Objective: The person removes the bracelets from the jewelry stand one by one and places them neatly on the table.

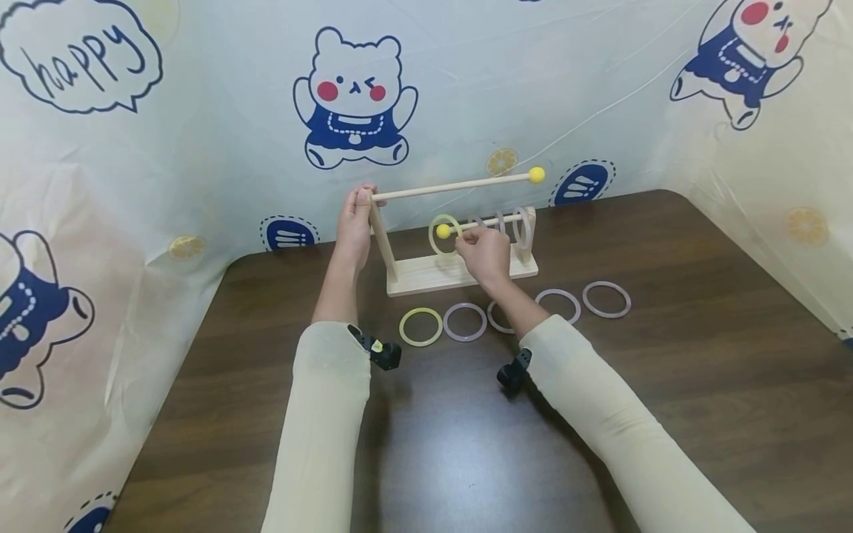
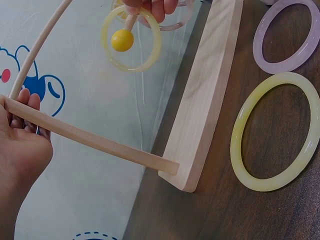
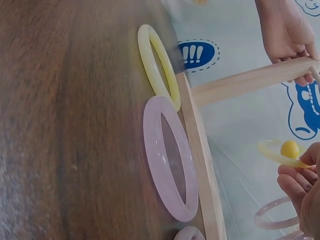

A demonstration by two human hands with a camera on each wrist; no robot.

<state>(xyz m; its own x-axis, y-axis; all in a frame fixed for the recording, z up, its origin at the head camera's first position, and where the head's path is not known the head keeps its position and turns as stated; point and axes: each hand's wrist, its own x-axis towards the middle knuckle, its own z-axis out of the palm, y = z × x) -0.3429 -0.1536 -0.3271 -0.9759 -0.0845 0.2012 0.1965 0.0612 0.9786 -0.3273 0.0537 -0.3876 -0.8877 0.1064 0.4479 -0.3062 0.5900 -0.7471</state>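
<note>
My left hand (image 1: 353, 231) grips the top of the left post of a wooden bangle stand (image 1: 429, 277), where the long upper rod starts. Between thumb and fingers, my right hand (image 1: 486, 255) pinches a pale yellow bangle (image 2: 157, 42). That bangle encircles the yellow ball (image 2: 122, 40) at the free end of the lower rod. Further along the same rod hang several lilac bangles (image 1: 529, 228), partly hidden by the right hand. A yellow ball (image 1: 536, 175) also caps the upper rod, which carries no bangle.
In front of the stand, a yellow bangle (image 2: 237, 140) and several lilac bangles (image 3: 152, 155) lie in a row on the dark wooden table (image 1: 280, 414). The right forearm covers part of one. Behind stands a printed cloth backdrop (image 1: 226, 133).
</note>
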